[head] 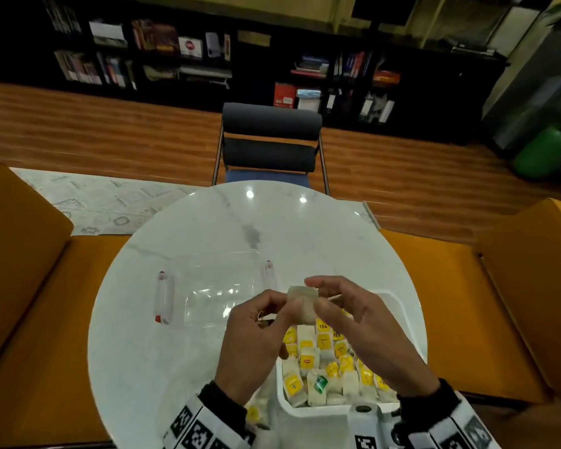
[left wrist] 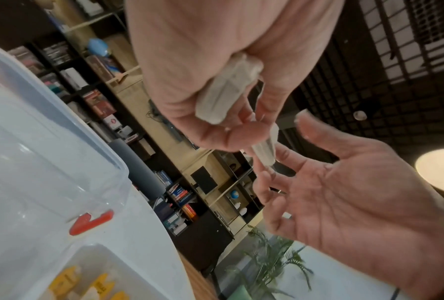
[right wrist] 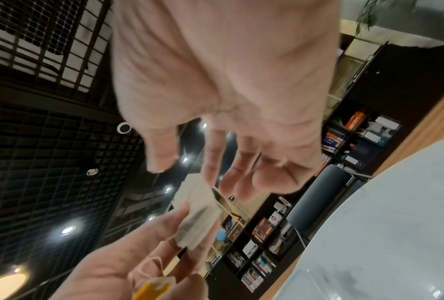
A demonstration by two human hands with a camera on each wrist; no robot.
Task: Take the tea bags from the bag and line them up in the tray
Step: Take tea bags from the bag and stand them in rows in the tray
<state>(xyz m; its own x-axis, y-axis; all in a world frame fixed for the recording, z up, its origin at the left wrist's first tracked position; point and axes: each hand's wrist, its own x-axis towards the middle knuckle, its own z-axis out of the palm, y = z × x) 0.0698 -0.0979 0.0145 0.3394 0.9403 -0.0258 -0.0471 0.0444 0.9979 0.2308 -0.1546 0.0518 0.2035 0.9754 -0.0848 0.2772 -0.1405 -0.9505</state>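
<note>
Both hands are raised above the white tray [head: 399,307]. My left hand [head: 274,306] pinches a pale tea bag [head: 302,306] by its edge. In the left wrist view that tea bag [left wrist: 228,91] sits between my thumb and fingers, and a second pale piece [left wrist: 264,150] hangs below them. The tea bag's string and yellow tag [right wrist: 154,288] lie in my left palm. My right hand [head: 324,296] is spread, its fingers [right wrist: 215,162] reaching to the tea bag [right wrist: 200,219] and its thumb held apart. Several tea bags [head: 324,361] with yellow tags fill the tray. A clear bag [head: 256,413] with more lies under my left wrist.
A clear plastic box [head: 214,286] with red-tipped clips stands left of the tray on the round white marble table [head: 143,319]. A dark chair [head: 269,140] faces me across the table. Orange benches flank both sides.
</note>
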